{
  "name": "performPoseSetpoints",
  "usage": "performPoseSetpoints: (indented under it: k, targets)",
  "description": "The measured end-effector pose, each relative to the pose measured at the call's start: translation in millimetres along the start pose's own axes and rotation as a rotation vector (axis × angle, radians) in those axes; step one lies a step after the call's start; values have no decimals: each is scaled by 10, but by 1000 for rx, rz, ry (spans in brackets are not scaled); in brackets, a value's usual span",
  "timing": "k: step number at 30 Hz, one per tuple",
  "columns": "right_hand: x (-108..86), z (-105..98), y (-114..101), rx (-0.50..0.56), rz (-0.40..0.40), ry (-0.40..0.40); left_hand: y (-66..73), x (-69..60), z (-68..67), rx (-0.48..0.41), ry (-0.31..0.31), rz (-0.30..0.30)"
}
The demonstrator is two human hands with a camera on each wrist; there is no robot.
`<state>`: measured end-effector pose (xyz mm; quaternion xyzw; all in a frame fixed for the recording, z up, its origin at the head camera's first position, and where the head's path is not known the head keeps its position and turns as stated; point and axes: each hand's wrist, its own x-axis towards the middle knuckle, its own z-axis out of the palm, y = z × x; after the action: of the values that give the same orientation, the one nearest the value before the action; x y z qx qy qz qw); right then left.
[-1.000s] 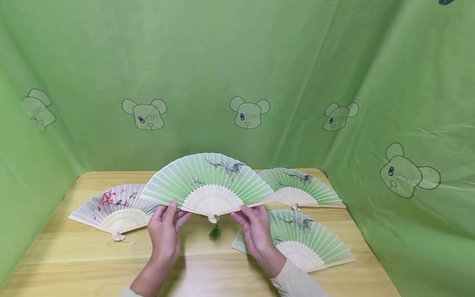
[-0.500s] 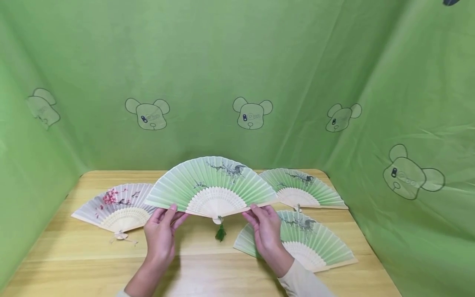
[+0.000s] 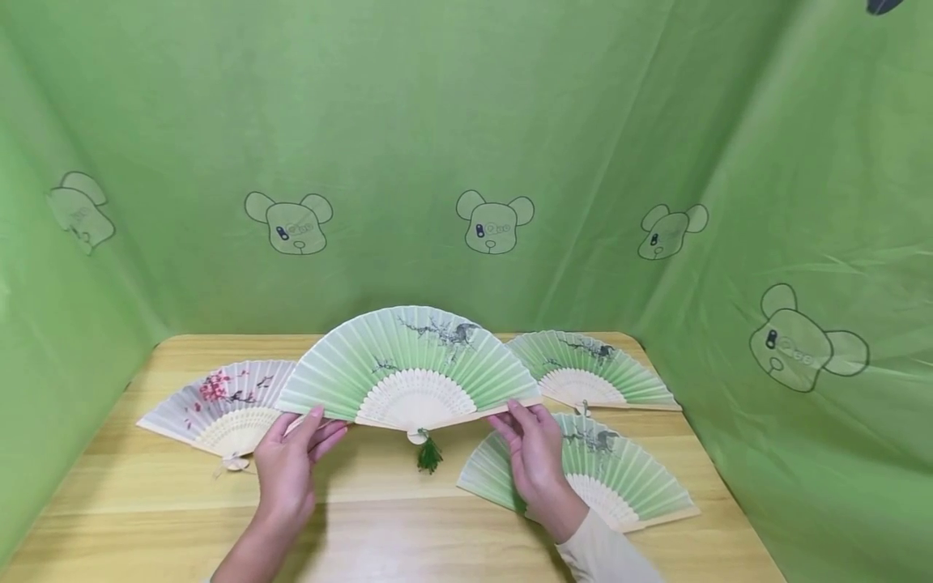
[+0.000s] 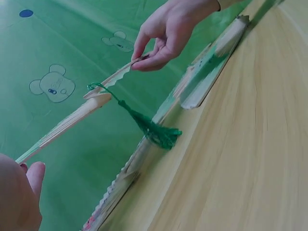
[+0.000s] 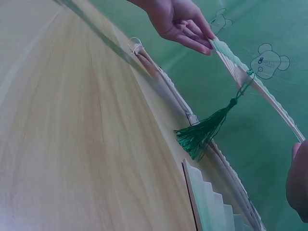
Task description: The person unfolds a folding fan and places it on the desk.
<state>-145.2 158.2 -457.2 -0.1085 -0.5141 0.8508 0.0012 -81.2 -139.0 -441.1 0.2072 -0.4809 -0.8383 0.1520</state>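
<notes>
A green folding fan [image 3: 408, 356] with a dark branch-and-bird print is spread wide and held up above the table. My left hand [image 3: 287, 461] pinches its lower left edge between thumb and fingers. At the lower right edge, my right hand [image 3: 538, 453] pinches the outer rib the same way. From the pivot hangs a green tassel [image 3: 429, 455], which also shows as a tassel [image 4: 153, 129] in the left wrist view and a tassel [image 5: 204, 129] in the right wrist view. Each wrist view shows the fan nearly edge-on.
Spread on the wooden table [image 3: 408, 534] lie a grey fan [image 3: 226, 397] with red blossoms at left, a green fan [image 3: 598, 368] at back right and another green fan [image 3: 641, 478] nearer at right. Green cloth walls [image 3: 394, 121] with bear-head drawings surround the table.
Both hands have slid outward along the fan's lower edges, so they stand farther apart. The fan stays raised and spread, shifting slightly right, then back left. The tassel swings a little.
</notes>
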Motion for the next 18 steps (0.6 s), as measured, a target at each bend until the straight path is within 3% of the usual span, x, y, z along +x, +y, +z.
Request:
performPoseSetpoints:
  k: [6, 18]
  targets:
    - [5, -20, -7, 0, 5, -11, 48, 0, -118, 11, -12, -35]
    - [-50, -34, -72, -24, 5, -38, 180, 14, -346, -15, -57, -40]
